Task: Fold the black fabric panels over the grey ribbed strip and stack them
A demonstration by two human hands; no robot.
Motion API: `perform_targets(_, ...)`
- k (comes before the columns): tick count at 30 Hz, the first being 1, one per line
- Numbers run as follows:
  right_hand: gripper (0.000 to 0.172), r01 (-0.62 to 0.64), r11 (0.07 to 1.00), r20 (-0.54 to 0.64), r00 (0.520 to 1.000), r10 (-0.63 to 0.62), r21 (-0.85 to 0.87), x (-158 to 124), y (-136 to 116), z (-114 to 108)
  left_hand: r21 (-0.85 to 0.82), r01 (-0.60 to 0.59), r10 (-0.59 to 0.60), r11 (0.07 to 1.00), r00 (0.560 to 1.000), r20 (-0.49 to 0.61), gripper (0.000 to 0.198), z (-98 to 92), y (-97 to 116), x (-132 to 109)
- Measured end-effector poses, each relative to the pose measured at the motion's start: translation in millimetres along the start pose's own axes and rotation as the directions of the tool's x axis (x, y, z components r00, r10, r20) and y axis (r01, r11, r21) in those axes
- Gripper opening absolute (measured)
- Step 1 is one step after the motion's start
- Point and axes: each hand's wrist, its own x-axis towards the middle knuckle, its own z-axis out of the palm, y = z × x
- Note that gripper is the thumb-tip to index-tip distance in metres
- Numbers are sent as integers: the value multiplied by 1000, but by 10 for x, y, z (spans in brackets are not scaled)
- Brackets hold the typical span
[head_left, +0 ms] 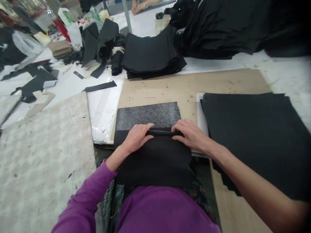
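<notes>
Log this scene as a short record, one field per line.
Left hand: grips a raised fold in the black sheet, left part
Right hand: grips the same fold, farther right
Beyond the fold: speckled gray strip, over the brown board
Right side: large black stack
Behind the board: smaller black stack
Background: another person's hands

I'm seeing a stained pale board [46,161] lying at my nine o'clock; a red bottle [61,28] is showing between ten and eleven; at eleven a tied black roll [117,61] is resting beside a black stack [150,53] at twelve; a pale tub [161,25] is standing just behind that stack.
</notes>
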Motion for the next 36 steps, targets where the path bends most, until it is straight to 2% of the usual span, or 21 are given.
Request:
perform_targets(4,23,-46,988,7,999,48,-150,83,-96,-149,87,21,-19,996,1000,-22,38,-142,-268,-321)
perform_targets(8,32,-17,973,25,999,23,-232,73,-73,-228,200,83,-79,976,996,-32,34,-240,-583,-631)
perform_targets(11,25,12,987,31,999,-7,-161,-5,-3,-183,257,137,-135,957,990,-26,36,-357,-762,-842)
perform_targets(14,24,-9,1000,17,1000,9,1,-65,60,-107,364,230,-230,903,972,-45,42,-514,-746,-908)
perform_targets(17,27,-14,1000,11,1000,14,19,-55,89,-81,411,277,-228,869,960,-163,45,-585,-475,-702)
perform_targets(19,27,-2,999,29,1000,3,-52,-15,87,-99,297,192,-135,935,970,-204,41,-513,-214,-427)
perform_targets(22,34,17,985,55,998,-8,-171,45,65,-141,65,-8,19,998,984,-174,38,-238,135,47)
perform_targets(24,38,25,975,54,998,-13,-220,63,47,-155,9,-101,102,995,989,-106,38,-13,277,301)
perform_targets(26,40,30,970,48,999,-19,-240,64,32,-156,17,-150,150,989,988,-36,35,177,346,453)
perform_targets(28,41,33,968,43,999,-23,-248,59,24,-158,57,-160,160,986,987,0,28,295,368,500)
perform_targets(30,43,32,963,51,998,-19,-268,55,30,-178,98,-150,150,984,989,3,23,338,375,480)
perform_targets(34,52,-38,941,86,994,71,-337,10,109,-281,108,-109,111,988,994,-15,23,304,398,416)
perform_targets(36,51,-72,945,81,991,103,-320,-45,166,-322,82,-87,89,993,996,-11,26,282,405,420)
